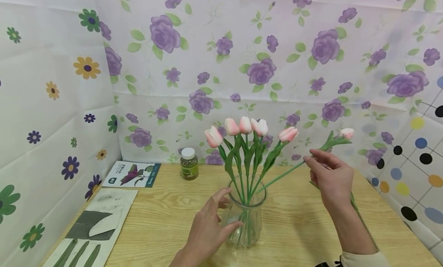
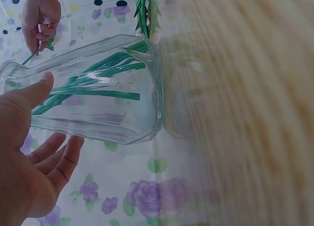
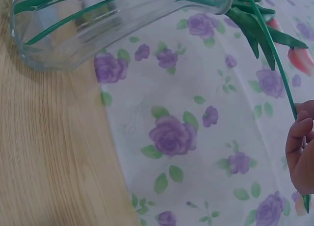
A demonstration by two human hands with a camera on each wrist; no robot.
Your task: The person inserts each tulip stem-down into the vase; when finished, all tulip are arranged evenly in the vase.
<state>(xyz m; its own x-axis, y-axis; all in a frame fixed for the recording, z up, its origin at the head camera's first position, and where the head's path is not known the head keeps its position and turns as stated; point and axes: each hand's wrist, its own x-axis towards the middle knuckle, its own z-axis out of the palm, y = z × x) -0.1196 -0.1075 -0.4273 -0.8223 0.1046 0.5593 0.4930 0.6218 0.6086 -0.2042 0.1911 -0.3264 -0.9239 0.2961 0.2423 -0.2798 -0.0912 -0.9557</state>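
Observation:
A clear glass vase (image 1: 243, 230) stands upright on the table, holding several pink-and-white artificial tulips (image 1: 245, 125). My left hand (image 1: 211, 224) is spread around the vase's left side, its thumb in front of the glass and its fingers near the rim. In the left wrist view, the left hand (image 2: 34, 152) shows relaxed fingers beside the vase (image 2: 98, 123). To the right, my right hand (image 1: 333, 178) pinches the stem of one more tulip (image 1: 347, 133). That stem slants down to the left, its lower end at the vase's mouth. The right wrist view shows the pinched stem (image 3: 274, 54) too.
Beneath my right forearm lies another green stem (image 1: 361, 217). A white-lidded jar (image 1: 189, 167) stands behind the vase to the left. A flower-printed booklet (image 1: 131, 174) and a flat printed packet (image 1: 93, 228) lie along the table's left side. Patterned cloth surrounds the table.

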